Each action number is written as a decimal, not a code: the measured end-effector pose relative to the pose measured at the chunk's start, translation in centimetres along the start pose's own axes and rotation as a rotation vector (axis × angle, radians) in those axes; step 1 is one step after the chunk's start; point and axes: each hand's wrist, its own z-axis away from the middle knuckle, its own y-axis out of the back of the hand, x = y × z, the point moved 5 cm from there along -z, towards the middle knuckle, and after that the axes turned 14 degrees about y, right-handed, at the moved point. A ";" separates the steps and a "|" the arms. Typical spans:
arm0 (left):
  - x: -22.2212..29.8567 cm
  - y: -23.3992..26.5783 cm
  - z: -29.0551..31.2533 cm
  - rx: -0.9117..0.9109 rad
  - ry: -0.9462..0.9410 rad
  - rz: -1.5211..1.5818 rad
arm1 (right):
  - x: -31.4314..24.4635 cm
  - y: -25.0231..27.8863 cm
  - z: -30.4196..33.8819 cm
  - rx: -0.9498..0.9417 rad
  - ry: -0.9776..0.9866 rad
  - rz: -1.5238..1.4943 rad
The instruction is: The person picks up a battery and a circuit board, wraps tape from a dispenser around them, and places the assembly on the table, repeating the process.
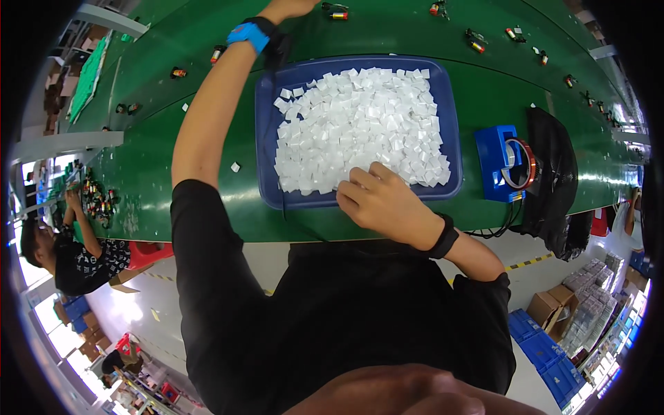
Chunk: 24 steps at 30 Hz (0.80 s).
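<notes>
A dark blue tray [360,203] on the green table in front of me holds a heap of small white square pieces [366,124]. Over the tray's near rim, my right hand [387,204] has its fingers curled down at the edge of the heap. Whatever its fingertips pinch, if anything, is hidden under the hand. Past the tray's far left corner reaches my left arm, and my left hand [289,8] is partly cut off by the top of the picture, so its fingers do not show clearly. Nearest to it lies a small red and yellow component with black wires [337,14].
Right of the tray stand a blue tape dispenser [492,162] with tape rolls and a black plastic bag [553,173]. More small wired components [476,43] lie scattered across the far table. A co-worker [76,256] sits at the left; blue crates [546,360] stand on the floor.
</notes>
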 end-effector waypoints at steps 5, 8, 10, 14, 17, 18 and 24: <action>1.8 -2.5 -0.8 -0.449 0.413 -0.028 | 1.8 -0.3 -0.6 0.048 -0.023 0.055; 2.5 -1.8 0.2 -0.520 0.398 0.169 | 2.3 -0.3 -0.6 0.064 -0.040 0.049; 4.1 -0.7 1.7 -0.560 0.354 0.555 | 2.7 -0.8 -0.4 0.059 -0.061 0.049; 8.2 5.5 6.2 -0.404 0.385 0.864 | 2.7 -0.8 -0.3 0.052 -0.075 0.010; 10.5 10.5 10.5 -0.366 0.385 0.866 | 4.5 2.7 -0.3 0.257 -0.129 -0.161; 10.6 10.5 11.3 -0.457 0.316 0.889 | 5.6 4.0 -0.1 0.354 -0.170 -0.248; 15.2 12.7 16.0 -0.327 0.064 0.951 | 14.4 8.9 -0.4 0.690 -0.435 -0.205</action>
